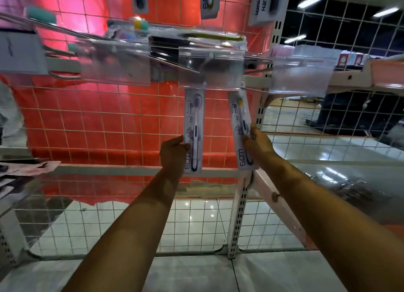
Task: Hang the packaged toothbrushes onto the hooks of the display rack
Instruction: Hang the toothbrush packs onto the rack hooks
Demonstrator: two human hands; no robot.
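Evidently steadying, the left hand (175, 148) pinches a white carded purple toothbrush (194, 134); at three o'clock, the right hand (258, 144) grips a tilted white carded green-headed toothbrush (241, 129), aiming for the wire hook (254, 90).

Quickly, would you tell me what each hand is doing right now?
Left hand: grips the purple-bristled toothbrush pack near its lower end.
Right hand: grips the green-bristled toothbrush pack.

Both arms reach up, left hand (175, 150) and right hand (258, 144) pinching.
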